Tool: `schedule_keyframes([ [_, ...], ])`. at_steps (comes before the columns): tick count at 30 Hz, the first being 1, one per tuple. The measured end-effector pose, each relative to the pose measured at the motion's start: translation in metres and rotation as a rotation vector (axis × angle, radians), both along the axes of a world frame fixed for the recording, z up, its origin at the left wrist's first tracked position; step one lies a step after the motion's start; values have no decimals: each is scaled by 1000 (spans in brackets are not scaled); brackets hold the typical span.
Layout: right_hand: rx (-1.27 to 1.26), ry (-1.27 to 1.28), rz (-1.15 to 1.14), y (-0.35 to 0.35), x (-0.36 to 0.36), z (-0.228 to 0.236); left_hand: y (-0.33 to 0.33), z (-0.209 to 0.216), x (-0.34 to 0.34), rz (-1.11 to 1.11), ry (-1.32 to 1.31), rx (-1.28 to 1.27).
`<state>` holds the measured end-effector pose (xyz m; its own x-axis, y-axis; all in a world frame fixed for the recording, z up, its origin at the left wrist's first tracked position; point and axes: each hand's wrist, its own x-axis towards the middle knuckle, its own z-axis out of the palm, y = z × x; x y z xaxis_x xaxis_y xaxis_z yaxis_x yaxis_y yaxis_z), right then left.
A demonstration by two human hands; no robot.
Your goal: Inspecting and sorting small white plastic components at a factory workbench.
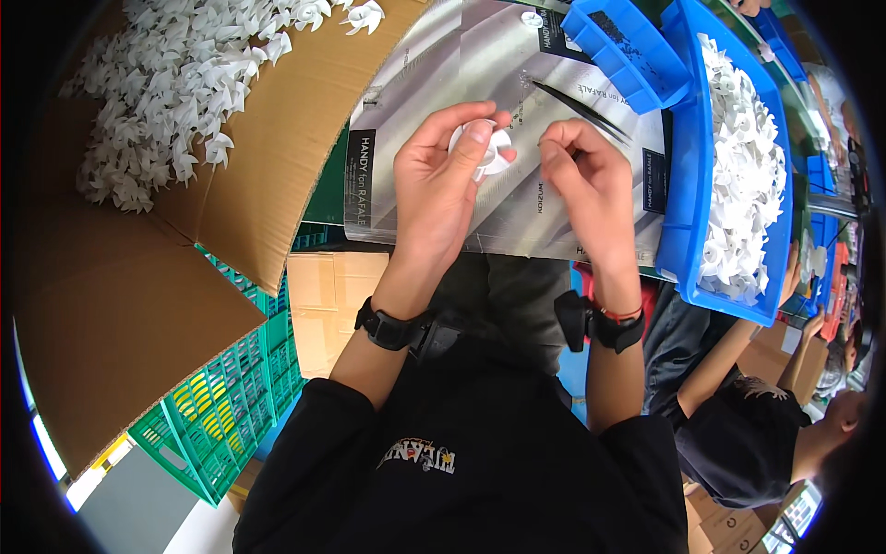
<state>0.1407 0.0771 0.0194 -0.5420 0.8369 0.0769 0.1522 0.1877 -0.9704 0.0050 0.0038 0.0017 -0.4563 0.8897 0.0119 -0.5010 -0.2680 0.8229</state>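
My left hand (434, 175) holds a small white plastic fan wheel (497, 161) between thumb and fingers, above the worktop. To the right of it my right hand (595, 185) is closed, thumb and forefinger pinched together. Whatever sits between those fingertips, if anything, is too small to make out. Black tweezers (577, 107) lie on the worktop just beyond the right hand. Farther back, a small blue divided bin (657, 88) contains tiny black parts (620, 39).
A printed cardboard sheet (406, 102) covers the worktop. On the right stands a blue bin (681, 175) of white fan wheels (738, 175); at left, an open carton (268, 175) holds many more. Green crates (231, 397) stand below it. Another person (748, 434) sits at right.
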Motion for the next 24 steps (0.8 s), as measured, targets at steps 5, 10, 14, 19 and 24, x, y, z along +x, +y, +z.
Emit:
schedule_keyframes([
  [5, -123, 269, -51, -28, -13, -5, 1, 9, 11, -56, -172, 58],
  [10, -91, 255, -96, -29, -15, -7, 1, 5, 12, -71, -78, 85],
  [14, -78, 234, -128, -29, -15, -7, 1, 0, 13, -93, 46, 76],
  [19, -24, 262, -184, -30, -16, -10, 3, -1, 14, -80, 102, 87],
  [24, 97, 81, -134, -24, -6, -2, 2, -8, 14, -72, 322, 97],
])
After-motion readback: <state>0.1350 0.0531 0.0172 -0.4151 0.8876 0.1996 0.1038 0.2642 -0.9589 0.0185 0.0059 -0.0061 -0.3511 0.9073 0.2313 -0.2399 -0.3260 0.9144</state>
